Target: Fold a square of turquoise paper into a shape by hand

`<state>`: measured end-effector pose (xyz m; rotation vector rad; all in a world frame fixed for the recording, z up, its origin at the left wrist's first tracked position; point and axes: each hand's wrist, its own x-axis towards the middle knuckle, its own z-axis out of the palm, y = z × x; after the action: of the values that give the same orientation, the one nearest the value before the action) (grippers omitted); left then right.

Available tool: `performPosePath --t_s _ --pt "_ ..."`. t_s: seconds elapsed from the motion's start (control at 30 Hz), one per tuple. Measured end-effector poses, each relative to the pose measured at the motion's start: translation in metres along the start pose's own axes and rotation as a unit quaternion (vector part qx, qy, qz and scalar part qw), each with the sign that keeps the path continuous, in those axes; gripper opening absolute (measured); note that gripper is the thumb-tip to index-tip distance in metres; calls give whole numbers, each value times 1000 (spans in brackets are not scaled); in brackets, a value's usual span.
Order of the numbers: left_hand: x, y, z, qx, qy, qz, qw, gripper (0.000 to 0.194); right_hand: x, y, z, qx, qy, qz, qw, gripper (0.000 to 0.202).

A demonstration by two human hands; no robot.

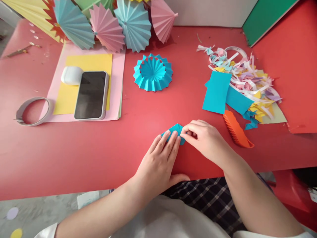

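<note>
A small folded piece of blue paper lies on the red table near its front edge, partly covered by my hands. My left hand rests flat on it, fingers stretched out and thumb spread toward the table edge. At the paper's right side, my right hand pinches its edge between thumb and forefinger. Farther back sits a pleated blue paper ring. To the right of my hands are a blue paper rectangle and an orange comb-toothed tool.
Shredded paper strips are heaped at the right. A phone and a white earbud case lie on yellow and pink sheets at the left, beside a grey band. Pleated paper umbrellas stand along the back.
</note>
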<state>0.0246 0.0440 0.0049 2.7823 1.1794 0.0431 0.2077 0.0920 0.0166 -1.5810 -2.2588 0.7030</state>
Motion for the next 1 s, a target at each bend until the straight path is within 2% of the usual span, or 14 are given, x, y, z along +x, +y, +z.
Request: performPosePath --t_s 0.23,0.37,0.43,0.67,1.0 --pt "1 2 0 8 4 -6 1000 93 0 0 1 -2 10 -6 1000 14" --pt "2 3 0 4 11 -9 1000 91 -6 4 -3 50 17 -4 999 7" --pt "2 3 1 3 12 -9 1000 90 -11 6 -3 63 17 -29 997 8" --pt "2 2 1 -1 18 -8 1000 92 -20 9 10 -3 73 -92 993 19" --pt "0 1 2 -5 35 0 999 93 -21 11 10 -3 84 -88 993 19"
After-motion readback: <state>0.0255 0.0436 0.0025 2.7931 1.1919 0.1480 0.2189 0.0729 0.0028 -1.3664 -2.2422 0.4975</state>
